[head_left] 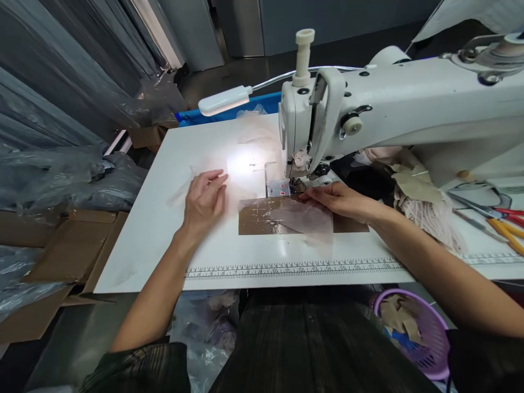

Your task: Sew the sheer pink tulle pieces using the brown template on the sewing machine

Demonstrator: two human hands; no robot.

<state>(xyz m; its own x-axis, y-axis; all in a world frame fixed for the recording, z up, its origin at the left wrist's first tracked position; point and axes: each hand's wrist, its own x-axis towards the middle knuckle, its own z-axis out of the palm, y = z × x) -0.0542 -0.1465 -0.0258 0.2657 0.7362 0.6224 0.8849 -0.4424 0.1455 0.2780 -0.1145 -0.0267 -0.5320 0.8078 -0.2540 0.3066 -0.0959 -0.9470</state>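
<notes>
A white sewing machine (388, 103) stands on a white table (164, 229). My left hand (203, 199) lies flat, fingers stretched out, on a thin sheer piece of fabric (192, 174) left of the needle. My right hand (338, 199) rests by the presser foot (297, 185), its fingers pressed on a sheer pinkish fabric piece (307, 218) that lies over a brown taped patch (262, 218) on the table. A lamp (225, 101) on a bendy neck lights the spot between my hands.
Scissors with orange and red handles (507, 224) and a heap of cloth scraps (421, 202) lie at the right. A purple basket (426, 333) with scraps sits below the table edge. Cardboard boxes (69, 256) and plastic bags are at the left. A ruler strip (286, 268) runs along the front.
</notes>
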